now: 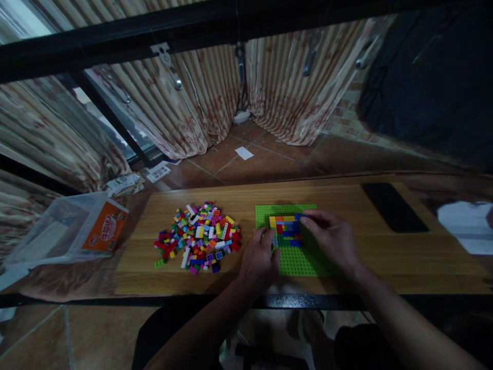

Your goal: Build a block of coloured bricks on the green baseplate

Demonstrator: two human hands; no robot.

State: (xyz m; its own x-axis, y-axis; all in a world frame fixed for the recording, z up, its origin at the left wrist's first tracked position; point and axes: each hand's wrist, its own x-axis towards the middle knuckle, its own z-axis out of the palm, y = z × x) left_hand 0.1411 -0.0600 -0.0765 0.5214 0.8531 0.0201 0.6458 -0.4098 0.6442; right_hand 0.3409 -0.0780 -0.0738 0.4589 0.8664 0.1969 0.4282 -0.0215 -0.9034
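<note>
A green studded baseplate lies on the wooden table, with a low structure of toy bricks on it in yellow, orange, red and several blues. At the structure's far right corner, my right hand pinches a blue brick between thumb and fingers; whether the brick is pressed down on the others, I cannot tell. My left hand rests over the baseplate's left edge, beside the structure. Its fingers are bent but apart from the thumb, and nothing shows in them. Part of the plate is hidden under both hands.
Left of the baseplate is a loose heap of mixed-colour bricks. A black phone-like slab lies at the table's right. Beyond the table's left end stands a clear plastic box with an orange label. White paper is at the far right.
</note>
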